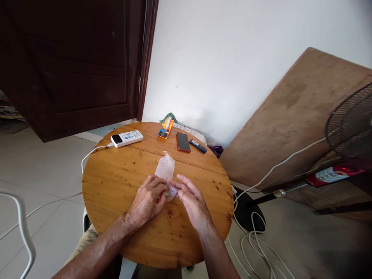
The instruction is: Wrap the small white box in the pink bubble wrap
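A small piece of clear bubble wrap (165,166) lies on the round wooden table (110,197), its far end pointing away from me. My left hand (149,195) is closed on the near left part of it, fingers curled down over the plastic. At the near right corner, my right hand (193,201) has its thumb and index finger around the edge of the wrap, while its other fingers are loosely bent. Whether anything is inside the wrap I cannot tell.
Toward the table's far side are a white power bank (128,138) with a cable, an orange tape dispenser (166,128), a red-edged phone (183,142) and a dark handset (198,146). A fan (351,120) and coiled white cable (258,248) stand right. A dark door (87,58) is left.
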`<state>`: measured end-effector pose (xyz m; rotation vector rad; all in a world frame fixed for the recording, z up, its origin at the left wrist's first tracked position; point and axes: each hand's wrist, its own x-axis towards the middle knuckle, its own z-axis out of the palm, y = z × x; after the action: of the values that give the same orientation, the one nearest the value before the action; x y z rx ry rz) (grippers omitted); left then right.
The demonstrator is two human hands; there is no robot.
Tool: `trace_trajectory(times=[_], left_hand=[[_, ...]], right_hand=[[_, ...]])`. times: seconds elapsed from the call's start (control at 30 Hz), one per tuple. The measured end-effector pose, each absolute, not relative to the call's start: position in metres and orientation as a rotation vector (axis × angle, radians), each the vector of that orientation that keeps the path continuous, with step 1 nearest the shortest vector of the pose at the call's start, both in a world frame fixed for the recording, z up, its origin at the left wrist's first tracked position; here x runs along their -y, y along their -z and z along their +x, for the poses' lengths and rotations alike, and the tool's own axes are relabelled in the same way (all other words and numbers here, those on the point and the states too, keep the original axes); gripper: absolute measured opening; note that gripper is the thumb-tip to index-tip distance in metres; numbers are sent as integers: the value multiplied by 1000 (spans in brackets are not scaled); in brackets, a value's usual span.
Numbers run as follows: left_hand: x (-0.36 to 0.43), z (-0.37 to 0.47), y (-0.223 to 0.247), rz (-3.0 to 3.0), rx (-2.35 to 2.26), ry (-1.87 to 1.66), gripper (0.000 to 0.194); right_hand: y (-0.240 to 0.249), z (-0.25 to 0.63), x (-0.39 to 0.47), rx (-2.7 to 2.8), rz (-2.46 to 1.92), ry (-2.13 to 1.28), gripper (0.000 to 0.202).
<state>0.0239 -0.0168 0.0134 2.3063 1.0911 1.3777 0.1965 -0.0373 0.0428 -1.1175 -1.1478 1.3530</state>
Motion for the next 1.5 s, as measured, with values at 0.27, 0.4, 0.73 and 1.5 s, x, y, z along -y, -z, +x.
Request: trace_trajectory(times=[0.27, 0.4, 0.73, 1.5], left_hand=[[16, 24, -13, 2327, -1086, -1395, 20], [17, 24, -12, 2326, -1125, -1392, 20], [17, 24, -12, 2248, -1163, -1324, 18], [23, 20, -20, 1991, -1142, -1330, 36]], right_hand=[[-32, 183, 43, 1398, -1185, -972, 34], [-30, 177, 37, 1501, -1243, -716, 27], [-23, 166, 31, 1570, -1298, -437, 24], [-14, 148, 75, 1975, -1334, 5, 74]])
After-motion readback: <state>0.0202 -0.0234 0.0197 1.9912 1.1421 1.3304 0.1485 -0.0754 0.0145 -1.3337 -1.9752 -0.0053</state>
